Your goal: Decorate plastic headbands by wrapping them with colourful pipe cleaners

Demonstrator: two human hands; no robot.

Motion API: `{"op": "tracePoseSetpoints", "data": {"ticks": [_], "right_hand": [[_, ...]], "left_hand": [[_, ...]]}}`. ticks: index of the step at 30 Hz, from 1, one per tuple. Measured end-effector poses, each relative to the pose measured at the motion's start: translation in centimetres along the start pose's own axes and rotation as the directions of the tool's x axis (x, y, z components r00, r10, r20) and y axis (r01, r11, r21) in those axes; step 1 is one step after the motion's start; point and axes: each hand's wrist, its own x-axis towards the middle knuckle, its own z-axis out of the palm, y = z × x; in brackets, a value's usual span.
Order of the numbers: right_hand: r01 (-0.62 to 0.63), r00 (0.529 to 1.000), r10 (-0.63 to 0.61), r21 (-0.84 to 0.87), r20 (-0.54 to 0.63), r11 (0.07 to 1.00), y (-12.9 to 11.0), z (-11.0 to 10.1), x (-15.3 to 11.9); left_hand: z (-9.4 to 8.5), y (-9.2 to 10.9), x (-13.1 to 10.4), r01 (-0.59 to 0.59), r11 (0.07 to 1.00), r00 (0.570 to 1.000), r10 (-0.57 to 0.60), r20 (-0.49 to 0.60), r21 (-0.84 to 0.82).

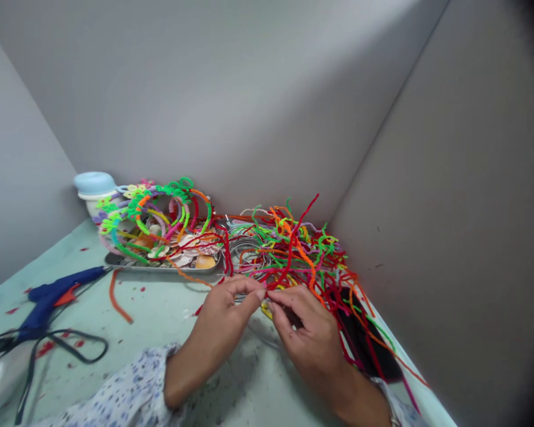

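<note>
My left hand point(226, 314) and my right hand point(309, 329) meet above the table in front of a tangled pile of coloured pipe cleaners point(293, 249). Both hands are closed, with thumb and forefinger pinched together, fingertips nearly touching. A small bit of pink or red shows between the fingertips, too small to make out. Beneath the fingers of my right hand, something yellow shows in part. Loops of silver wire point(242, 246) lie just behind my hands.
A metal tray point(169, 270) of shells and fuzzy coloured hoops point(146, 216) stands at the back left, beside a blue-lidded container point(95, 185). A blue glue gun point(48, 299) with its cord lies left. A dark flat object point(369, 341) lies right. Grey panels enclose the table.
</note>
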Motion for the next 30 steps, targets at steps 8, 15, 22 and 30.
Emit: {"op": "tracePoseSetpoints", "data": {"ticks": [8, 15, 22, 30], "right_hand": [[0.017, 1.000, -0.017, -0.025, -0.004, 1.000, 0.02, 0.07, 0.00], [0.056, 0.998, -0.055, -0.048, 0.010, 0.997, 0.39, 0.11, -0.22], [0.084, 0.996, -0.083, -0.049, 0.026, 0.995, 0.55, 0.03, -0.47], [0.049, 0.998, -0.047, -0.072, 0.037, 0.996, 0.33, -0.08, -0.19]], "left_hand": [[-0.34, 0.49, 0.02, -0.136, 0.967, 0.990, 0.141, -0.011, 0.215], [-0.57, 0.25, -0.05, -0.242, 0.899, 0.970, 0.238, 0.056, 0.364], [-0.52, 0.20, -0.03, -0.287, 0.852, 0.956, 0.283, 0.076, 0.438], [-0.47, 0.20, -0.16, -0.362, 0.765, 0.928, 0.352, 0.125, 0.532]]}}
